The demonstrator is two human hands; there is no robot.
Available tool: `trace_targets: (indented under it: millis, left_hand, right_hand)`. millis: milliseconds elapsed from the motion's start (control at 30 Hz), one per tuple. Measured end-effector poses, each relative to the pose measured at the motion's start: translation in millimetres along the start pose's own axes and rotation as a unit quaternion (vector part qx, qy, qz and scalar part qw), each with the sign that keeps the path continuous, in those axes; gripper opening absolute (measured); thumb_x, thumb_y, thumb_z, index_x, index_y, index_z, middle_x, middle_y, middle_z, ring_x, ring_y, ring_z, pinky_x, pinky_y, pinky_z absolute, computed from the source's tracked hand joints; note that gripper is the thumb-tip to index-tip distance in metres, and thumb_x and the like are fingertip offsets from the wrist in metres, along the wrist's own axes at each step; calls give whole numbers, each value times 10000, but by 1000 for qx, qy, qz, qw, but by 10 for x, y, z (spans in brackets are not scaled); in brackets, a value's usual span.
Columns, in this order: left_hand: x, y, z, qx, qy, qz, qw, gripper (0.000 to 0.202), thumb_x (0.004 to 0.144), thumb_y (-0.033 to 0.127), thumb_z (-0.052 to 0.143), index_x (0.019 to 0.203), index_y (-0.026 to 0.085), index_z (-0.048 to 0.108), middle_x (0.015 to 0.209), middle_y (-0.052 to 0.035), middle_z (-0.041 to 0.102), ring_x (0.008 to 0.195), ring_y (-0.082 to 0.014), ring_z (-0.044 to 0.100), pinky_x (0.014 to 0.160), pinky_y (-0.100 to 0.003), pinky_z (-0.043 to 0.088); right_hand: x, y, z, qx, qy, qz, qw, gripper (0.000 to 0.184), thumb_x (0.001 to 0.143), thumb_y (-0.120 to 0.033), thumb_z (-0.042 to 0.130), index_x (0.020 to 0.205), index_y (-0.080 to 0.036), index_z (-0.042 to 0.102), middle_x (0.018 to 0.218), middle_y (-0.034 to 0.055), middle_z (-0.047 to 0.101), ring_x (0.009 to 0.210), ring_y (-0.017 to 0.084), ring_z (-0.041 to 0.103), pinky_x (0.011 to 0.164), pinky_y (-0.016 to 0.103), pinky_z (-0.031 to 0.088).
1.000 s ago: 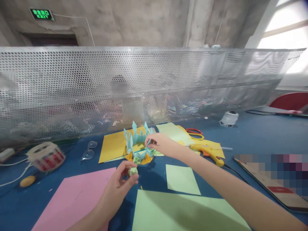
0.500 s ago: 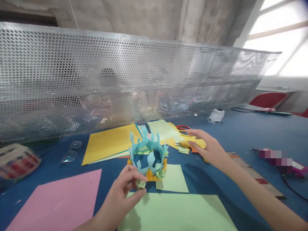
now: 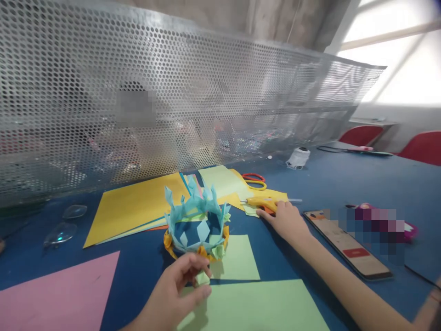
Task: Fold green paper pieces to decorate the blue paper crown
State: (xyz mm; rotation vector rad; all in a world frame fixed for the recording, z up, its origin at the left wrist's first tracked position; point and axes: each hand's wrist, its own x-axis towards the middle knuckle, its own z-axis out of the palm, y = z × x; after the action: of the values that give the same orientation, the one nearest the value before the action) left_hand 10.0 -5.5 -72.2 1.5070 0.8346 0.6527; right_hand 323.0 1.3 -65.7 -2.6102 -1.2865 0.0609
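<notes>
A light blue paper crown (image 3: 196, 223) with yellow and green folded pieces round its base stands on the blue table (image 3: 344, 184). Just in front of it, my left hand (image 3: 177, 294) pinches a small folded green paper piece (image 3: 203, 278) between thumb and fingers. My right hand (image 3: 284, 220) reaches right of the crown and closes on the handle of a yellow glue gun (image 3: 260, 202), which lies on yellow paper.
Sheets lie about: pink (image 3: 58, 294) at front left, green (image 3: 255, 305) at front, a small green square (image 3: 237, 257), yellow ones (image 3: 134, 204) behind the crown. Scissors (image 3: 253, 180), a phone (image 3: 347, 243), clear glasses (image 3: 65, 225) and a perforated metal screen (image 3: 172, 92) surround them.
My right hand left the crown, swung right and came down on the glue gun. The view shifted right and lower. My left hand keeps its pinch on the green piece.
</notes>
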Motion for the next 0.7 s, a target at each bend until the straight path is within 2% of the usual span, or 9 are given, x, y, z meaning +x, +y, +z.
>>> trace_targets:
  millis: [133, 300, 400, 500, 600, 700]
  left_hand:
    - [79, -24, 55, -3, -6, 0, 1000, 173, 723, 244, 710, 826, 209, 575, 871, -51, 710, 800, -202, 628, 703, -284, 497]
    - [72, -26, 53, 7, -8, -12, 1000, 109, 714, 236, 737, 815, 217, 700, 902, -57, 755, 892, -243, 686, 789, -305, 515]
    - [58, -33, 40, -4, 1, -29, 1000, 123, 703, 253, 755, 824, 243, 736, 941, -50, 775, 959, -265, 701, 827, -317, 537]
    - [68, -35, 48, -32, 21, -46, 998, 139, 676, 251, 773, 814, 263, 765, 984, -47, 782, 1003, -281, 699, 805, -317, 574]
    - [79, -30, 48, -37, 16, -46, 998, 186, 657, 231, 791, 833, 291, 792, 976, -43, 783, 1000, -277, 696, 790, -302, 584]
    - [75, -27, 27, -16, -15, -24, 999, 250, 640, 203, 799, 870, 302, 797, 953, -44, 774, 938, -263, 706, 762, -281, 582]
  right_hand:
    - [50, 31, 21, 64, -11, 9, 998, 286, 945, -323, 610, 1178, -158, 591, 1182, 86, 616, 992, 236, 634, 832, 439, 539]
    - [64, 150, 4, 190, -13, 25, 981, 241, 950, -344, 599, 1083, -143, 619, 1029, 52, 655, 851, 194, 657, 741, 376, 557]
    - [25, 183, -23, 289, 1, 16, 957, 278, 968, -403, 555, 996, -135, 626, 875, 14, 649, 695, 151, 639, 625, 307, 545]
    - [-46, 149, -52, 388, 13, -22, 921, 299, 981, -431, 510, 944, -146, 592, 744, -20, 603, 562, 111, 585, 517, 251, 501]
    - [-133, 79, -88, 451, 40, -66, 889, 301, 894, -489, 569, 893, -194, 510, 690, -40, 570, 523, 126, 572, 477, 258, 492]
    - [-225, 32, -120, 463, 79, -95, 878, 341, 751, -478, 686, 858, -237, 470, 640, -50, 548, 495, 155, 555, 471, 291, 494]
